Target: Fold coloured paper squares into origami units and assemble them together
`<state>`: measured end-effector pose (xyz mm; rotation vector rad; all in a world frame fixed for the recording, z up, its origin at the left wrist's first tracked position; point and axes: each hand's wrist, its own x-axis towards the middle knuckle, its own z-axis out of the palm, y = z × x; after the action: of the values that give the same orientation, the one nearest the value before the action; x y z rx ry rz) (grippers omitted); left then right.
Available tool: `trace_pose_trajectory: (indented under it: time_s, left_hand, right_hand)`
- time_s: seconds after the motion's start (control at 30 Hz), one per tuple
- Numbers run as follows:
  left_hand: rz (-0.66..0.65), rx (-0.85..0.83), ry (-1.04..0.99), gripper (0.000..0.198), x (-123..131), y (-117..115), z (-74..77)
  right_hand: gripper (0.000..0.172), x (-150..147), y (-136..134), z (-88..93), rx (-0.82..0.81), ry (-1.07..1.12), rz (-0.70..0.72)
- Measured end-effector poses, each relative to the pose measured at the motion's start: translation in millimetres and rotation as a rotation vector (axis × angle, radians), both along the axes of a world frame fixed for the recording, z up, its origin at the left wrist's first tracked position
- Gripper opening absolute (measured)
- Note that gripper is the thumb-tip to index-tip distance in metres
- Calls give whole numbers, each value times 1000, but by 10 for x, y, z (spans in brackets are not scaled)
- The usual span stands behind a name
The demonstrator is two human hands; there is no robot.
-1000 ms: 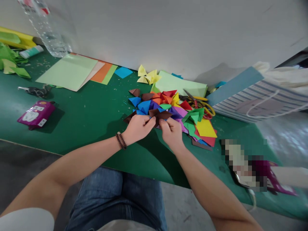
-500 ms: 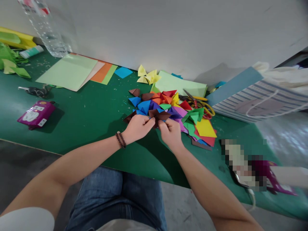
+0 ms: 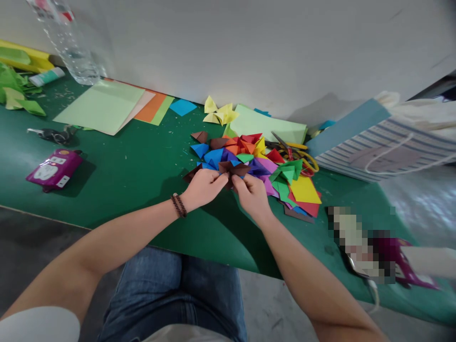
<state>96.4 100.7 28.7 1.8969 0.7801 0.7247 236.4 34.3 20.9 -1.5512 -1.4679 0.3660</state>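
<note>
Left hand: curled, thumb and fingers pinching the brown folded paper from the left; a braided cord bracelet circles the wrist.
Right hand: curled, pinching the same paper from the right, just beside the left hand.
Brown folded paper: held between both hands, over the near edge of the pile.
Pile: folded paper triangles in blue, orange, red, purple and green, with flat sheets, on a green mat.
Beside the pile: yellow-handled scissors at its far right; yellow folded pieces beyond it.
Farther left: plastic bottle, pale green sheets.
Farther right: striped paper bag.
Writing: purple pack has white labels, too small to read; a patch at lower right is pixelated.
</note>
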Motion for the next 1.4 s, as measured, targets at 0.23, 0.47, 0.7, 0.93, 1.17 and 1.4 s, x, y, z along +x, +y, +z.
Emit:
trace_pose_trajectory:
  time_s: [0.23, 0.47, 0.7, 0.93, 1.17, 1.4]
  left_hand:
    - [-20, 23, -34, 48, 4, -40, 36]
    - [-79, -133, -131, 48, 7, 17, 59]
    - [-372, -676, -332, 38, -59, 89, 122]
    - [-411, -1106, -449, 24, -115, 136, 159]
    - [-355, -1211, -387, 7, -90, 130, 172]
    - [-330, -1168, -373, 23, -102, 129, 173]
  right_hand:
    - [30, 14, -12, -7, 48, -73, -20]
    - [31, 131, -19, 44, 197, -291, -101]
    - [21, 361, 13, 15, 428, -711, -125]
    - [32, 514, -2, -10, 425, -848, -224]
    - [32, 457, -32, -27, 471, -860, -167]
    - [24, 405, -24, -3, 557, -750, -108]
